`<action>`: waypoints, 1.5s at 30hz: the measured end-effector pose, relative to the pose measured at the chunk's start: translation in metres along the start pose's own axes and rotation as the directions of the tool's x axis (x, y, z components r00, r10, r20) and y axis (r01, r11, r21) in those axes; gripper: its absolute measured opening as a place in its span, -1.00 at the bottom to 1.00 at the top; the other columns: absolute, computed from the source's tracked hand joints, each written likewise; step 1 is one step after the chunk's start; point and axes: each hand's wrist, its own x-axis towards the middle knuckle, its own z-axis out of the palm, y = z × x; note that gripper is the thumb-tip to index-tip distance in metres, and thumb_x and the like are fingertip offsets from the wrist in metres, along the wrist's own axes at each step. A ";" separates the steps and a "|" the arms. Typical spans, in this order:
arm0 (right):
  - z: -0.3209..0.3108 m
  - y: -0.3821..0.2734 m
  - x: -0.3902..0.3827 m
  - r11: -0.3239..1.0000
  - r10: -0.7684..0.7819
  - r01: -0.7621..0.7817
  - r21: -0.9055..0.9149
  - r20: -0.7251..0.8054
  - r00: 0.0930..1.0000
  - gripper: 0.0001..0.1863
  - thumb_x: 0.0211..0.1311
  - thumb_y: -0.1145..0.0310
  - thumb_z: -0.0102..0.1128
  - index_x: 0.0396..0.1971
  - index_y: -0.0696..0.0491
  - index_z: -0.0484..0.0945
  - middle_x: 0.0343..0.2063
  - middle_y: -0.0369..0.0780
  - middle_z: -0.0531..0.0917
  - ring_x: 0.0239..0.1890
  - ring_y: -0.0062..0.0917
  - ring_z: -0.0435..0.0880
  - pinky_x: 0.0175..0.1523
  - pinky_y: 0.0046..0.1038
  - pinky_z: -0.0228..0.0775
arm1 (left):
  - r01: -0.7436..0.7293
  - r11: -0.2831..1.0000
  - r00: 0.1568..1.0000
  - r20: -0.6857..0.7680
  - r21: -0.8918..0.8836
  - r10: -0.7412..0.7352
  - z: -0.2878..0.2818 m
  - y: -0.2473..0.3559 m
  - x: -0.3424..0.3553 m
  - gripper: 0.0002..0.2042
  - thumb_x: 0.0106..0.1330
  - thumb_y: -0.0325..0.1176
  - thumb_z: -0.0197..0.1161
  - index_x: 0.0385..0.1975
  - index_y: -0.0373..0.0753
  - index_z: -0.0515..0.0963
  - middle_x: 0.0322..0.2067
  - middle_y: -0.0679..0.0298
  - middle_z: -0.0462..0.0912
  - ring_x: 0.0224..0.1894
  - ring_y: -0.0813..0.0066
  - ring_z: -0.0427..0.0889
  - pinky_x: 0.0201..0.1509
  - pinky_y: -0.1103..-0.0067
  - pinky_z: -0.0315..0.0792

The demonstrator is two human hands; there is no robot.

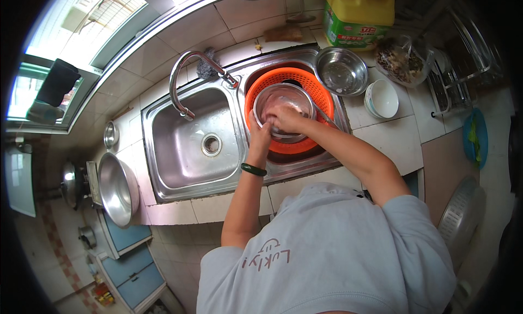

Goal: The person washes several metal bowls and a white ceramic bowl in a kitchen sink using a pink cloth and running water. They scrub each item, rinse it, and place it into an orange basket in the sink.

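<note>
Steel bowl (pixel 275 88) sits over the orange perforated basket (pixel 320 88), in the right basin of the double sink (pixel 188 129); contact underneath is hidden. Main risk as I see it: bowl tips or spins if the right hand (pixel 287 119) pushes harder than the left hand (pixel 260 130) can brace, since the basket is likely a less steady base than flat steel. Second: pinkish contents (pixel 283 101), probably raw meat, could slop over the rim into the basket if stirred hard. Wet rim might also slip. Pose: left forearm comes nearly straight up, dark green bangle (pixel 253 169) at the wrist, hand closed on the bowl's near-left rim. Right elbow swung wide, forearm angling in from lower right, hand down inside the bowl in the contents; fingertips buried, so can't tell if it's gripping or just pressing. Faucet (pixel 175 85) hangs over the left basin, well apart from both.
</note>
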 end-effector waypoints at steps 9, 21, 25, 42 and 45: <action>-0.051 -0.005 -0.031 0.915 -0.047 0.117 -0.386 0.187 0.981 -0.80 0.03 0.46 0.09 -0.30 0.01 0.60 -0.22 -0.13 0.64 -0.06 -0.22 0.56 0.02 -0.23 0.35 | -0.244 0.796 0.950 -0.030 0.555 0.312 -0.022 0.011 -0.002 -0.33 0.03 -0.64 -0.04 0.28 -0.31 0.10 0.15 -0.09 0.33 0.16 -0.03 0.40 0.23 0.35 0.29; -0.084 -0.017 -0.054 0.924 0.088 -0.111 -0.367 -0.080 0.993 -0.57 -0.06 0.60 0.07 -0.09 0.06 0.37 -0.15 -0.13 0.49 0.01 -0.20 0.46 0.11 -0.21 0.31 | -0.416 0.395 0.859 0.211 0.819 0.467 -0.008 0.049 0.010 -0.37 -0.02 -0.64 0.16 0.14 -0.04 0.31 0.18 0.14 0.35 -0.27 0.05 0.64 -0.27 0.34 0.56; -0.091 -0.035 -0.061 0.939 0.043 -0.086 -0.333 -0.136 0.990 -0.55 -0.08 0.62 0.03 -0.08 0.08 0.36 -0.15 -0.12 0.48 0.00 -0.20 0.46 0.11 -0.22 0.31 | -0.417 0.350 0.837 0.204 0.839 0.508 -0.007 0.056 0.008 -0.38 -0.03 -0.64 0.16 0.12 -0.01 0.33 0.17 0.15 0.37 -0.28 0.08 0.64 -0.31 0.36 0.56; -0.085 -0.025 -0.010 0.836 0.014 -0.056 -0.546 -0.081 0.997 -0.51 -0.01 0.37 0.25 0.00 0.05 0.42 -0.09 -0.13 0.49 0.02 -0.21 0.43 0.09 -0.23 0.28 | 0.068 0.992 0.997 0.055 -0.111 -0.062 -0.006 0.015 -0.021 -0.36 0.04 -0.67 -0.04 0.25 -0.33 0.15 0.03 0.18 0.43 0.05 0.43 0.44 0.13 0.62 0.30; -0.076 -0.013 0.000 0.914 0.128 -0.132 -0.383 -0.034 0.991 -0.58 -0.04 0.30 0.32 -0.13 0.03 0.45 -0.22 -0.18 0.57 -0.02 -0.27 0.51 0.07 -0.23 0.30 | 0.155 0.986 0.985 0.083 -0.061 -0.149 -0.003 0.021 -0.024 -0.36 0.06 -0.66 -0.02 0.26 -0.34 0.15 0.03 0.17 0.44 0.06 0.42 0.43 0.07 0.65 0.33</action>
